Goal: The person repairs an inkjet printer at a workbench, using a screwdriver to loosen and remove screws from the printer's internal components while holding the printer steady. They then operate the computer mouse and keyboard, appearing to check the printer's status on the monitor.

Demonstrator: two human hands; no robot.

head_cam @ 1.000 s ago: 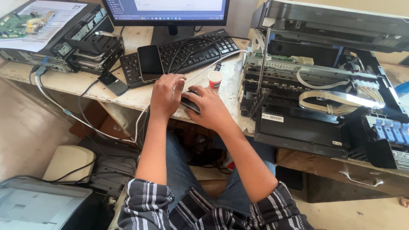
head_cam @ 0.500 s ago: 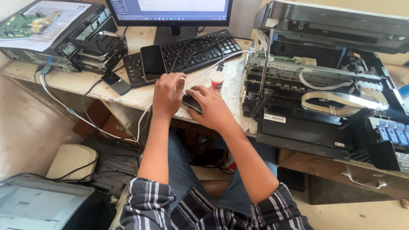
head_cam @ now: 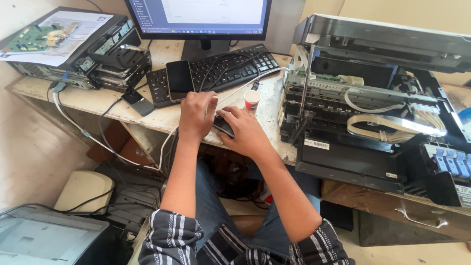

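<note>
My right hand (head_cam: 246, 133) lies over a black computer mouse (head_cam: 223, 125) near the front edge of a worn desk (head_cam: 147, 115), fingers curled around it. My left hand (head_cam: 196, 115) rests just left of the mouse with its fingers bent, touching the desk and the mouse's side. A black keyboard (head_cam: 216, 73) lies behind both hands, with a dark smartphone (head_cam: 179, 80) laid on its left part. A small paper cup (head_cam: 251, 100) with a red band stands right of my hands.
A monitor (head_cam: 198, 17) stands at the back. An opened printer (head_cam: 373, 118) with exposed cables fills the right side. A dismantled device (head_cam: 73, 49) with a green circuit board sits at the left; cables hang below. Another grey printer (head_cam: 44, 238) is on the floor.
The view has shifted slightly; both hands stay at the mouse with almost no movement.
</note>
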